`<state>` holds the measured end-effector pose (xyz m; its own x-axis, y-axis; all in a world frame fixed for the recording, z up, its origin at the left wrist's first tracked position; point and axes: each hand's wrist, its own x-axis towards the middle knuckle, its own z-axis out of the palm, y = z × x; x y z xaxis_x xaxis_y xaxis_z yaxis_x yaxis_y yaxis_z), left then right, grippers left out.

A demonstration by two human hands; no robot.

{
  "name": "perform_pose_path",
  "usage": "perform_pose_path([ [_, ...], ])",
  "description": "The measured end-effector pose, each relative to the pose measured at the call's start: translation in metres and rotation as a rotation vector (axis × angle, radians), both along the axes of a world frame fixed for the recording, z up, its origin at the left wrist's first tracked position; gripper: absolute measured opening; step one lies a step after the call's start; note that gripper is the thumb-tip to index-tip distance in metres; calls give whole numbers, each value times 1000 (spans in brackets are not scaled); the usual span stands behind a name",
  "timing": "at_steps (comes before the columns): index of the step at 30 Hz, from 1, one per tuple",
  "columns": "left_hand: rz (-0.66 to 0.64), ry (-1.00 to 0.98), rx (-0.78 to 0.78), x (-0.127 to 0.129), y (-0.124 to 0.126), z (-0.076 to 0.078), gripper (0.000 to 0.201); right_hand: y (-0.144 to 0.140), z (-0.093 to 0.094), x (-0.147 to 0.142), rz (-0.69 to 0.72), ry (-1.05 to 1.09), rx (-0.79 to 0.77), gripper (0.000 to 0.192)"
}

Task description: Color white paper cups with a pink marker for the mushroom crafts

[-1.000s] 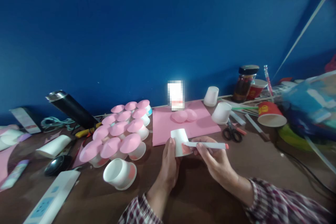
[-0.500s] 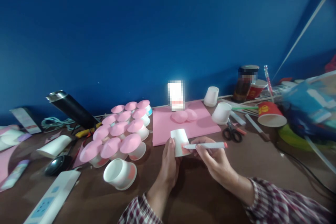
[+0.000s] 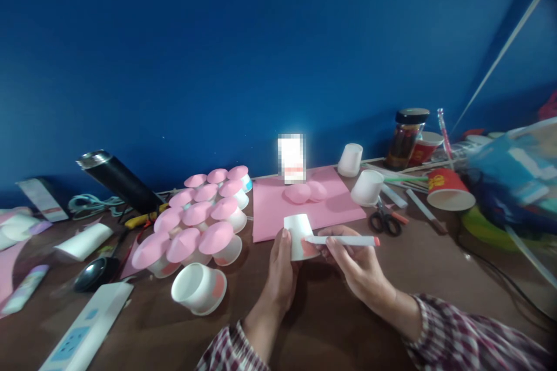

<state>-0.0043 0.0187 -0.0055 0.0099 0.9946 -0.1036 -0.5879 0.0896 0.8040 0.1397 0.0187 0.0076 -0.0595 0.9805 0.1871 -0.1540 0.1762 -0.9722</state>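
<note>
A white paper cup (image 3: 297, 231) with a red-orange patch low on its side is gripped by my left hand (image 3: 281, 275), fingers wrapped around its left side. My right hand (image 3: 359, 269) pinches a white marker (image 3: 348, 240) with a red end, held nearly level. The marker's tip meets the cup beside the coloured patch. To the left, several cups topped with pink paper cones (image 3: 198, 213) stand in rows. In front of them is an uncovered white cup (image 3: 199, 288) with a similar red-orange patch.
Behind my hands lies pink paper (image 3: 270, 214) with two pink cones (image 3: 298, 192). White cups (image 3: 368, 187), black scissors (image 3: 385, 222), a red paper cup (image 3: 449, 188) and a jar (image 3: 405, 139) are on the right. A power strip (image 3: 87, 327), computer mouse (image 3: 96, 274) and black flask (image 3: 122, 181) stand left.
The marker and my right hand have shifted very slightly right, the tip staying at the cup. At far left, the loose roll of white paper has moved a little left.
</note>
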Motion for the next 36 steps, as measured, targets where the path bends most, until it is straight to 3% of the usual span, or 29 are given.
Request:
perform_pose_path([
  [15, -1, 36, 18, 0, -2, 0, 35, -3, 4, 0, 24, -28, 14, 23],
  [23, 5, 30, -2, 1, 1, 1, 37, -4, 15, -1, 38, -64, 45, 25],
  [36, 14, -5, -46, 1, 0, 4, 38, -2, 10, -1, 56, -9, 5, 24],
])
